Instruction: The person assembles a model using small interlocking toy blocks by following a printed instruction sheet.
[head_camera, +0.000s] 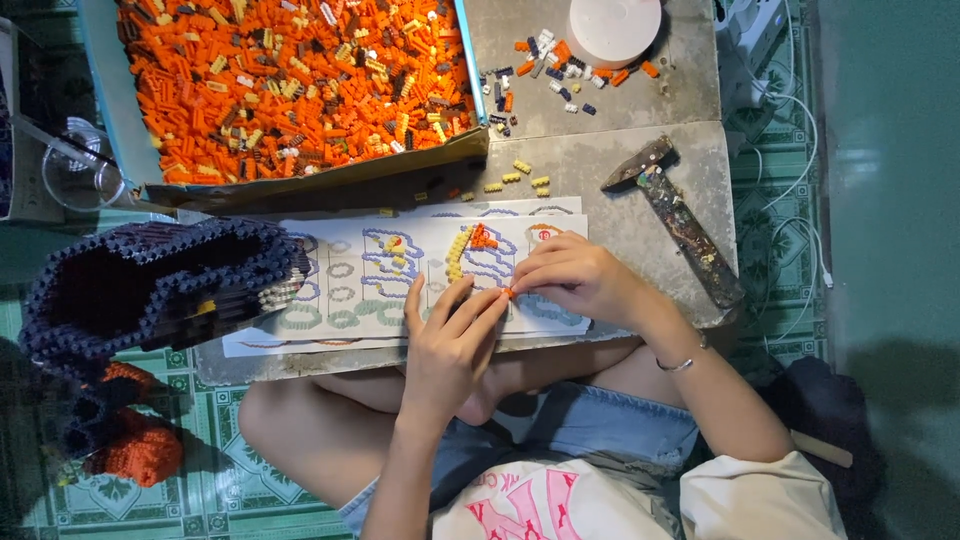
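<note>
A tiny orange plastic brick (509, 292) sits pinched between both hands, right over the printed paper instruction sheet (350, 290) on the grey stone slab (620, 170). The left hand (452, 345) lies palm down, fingers stretched forward and loosely spread, tips touching the brick. The right hand (572, 275) is curled tight, fingertips closed on it. Nearby there's a curved yellow-and-orange brick strip (468, 250) — the old paint-speckled hammer (680, 215) lies well apart, with bare slab between.
</note>
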